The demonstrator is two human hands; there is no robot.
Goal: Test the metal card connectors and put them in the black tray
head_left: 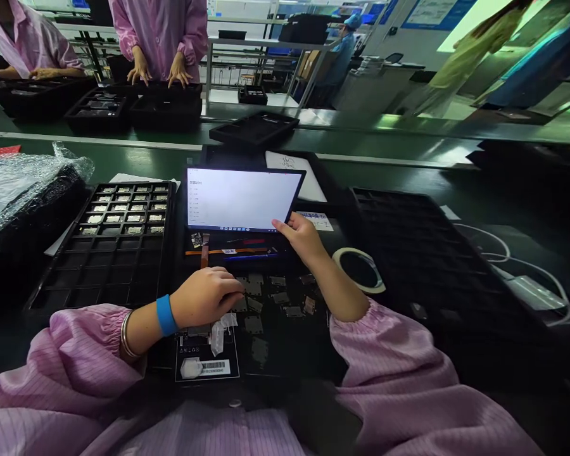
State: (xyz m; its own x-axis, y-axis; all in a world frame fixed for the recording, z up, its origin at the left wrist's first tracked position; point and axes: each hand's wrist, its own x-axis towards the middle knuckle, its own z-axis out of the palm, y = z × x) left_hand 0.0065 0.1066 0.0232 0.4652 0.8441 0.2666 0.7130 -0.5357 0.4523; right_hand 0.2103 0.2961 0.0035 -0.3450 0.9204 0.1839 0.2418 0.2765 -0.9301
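A barcoded board [202,353] lies nearest; the left hand [208,296] curls over its far end, though whether its fingers [228,287] pinch anything I can't tell. Beyond metal plates [253,325], the right hand [304,239] pinches the lit screen [242,197] by its lower right corner.

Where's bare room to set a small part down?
Dark mat right of the barcode label, nearer than the loose plates, looks bare; so do nearer cells of the left tray. Crowded: between left hand and right forearm.

The right fingers [282,228] hold a lit screen [242,199] by its corner.
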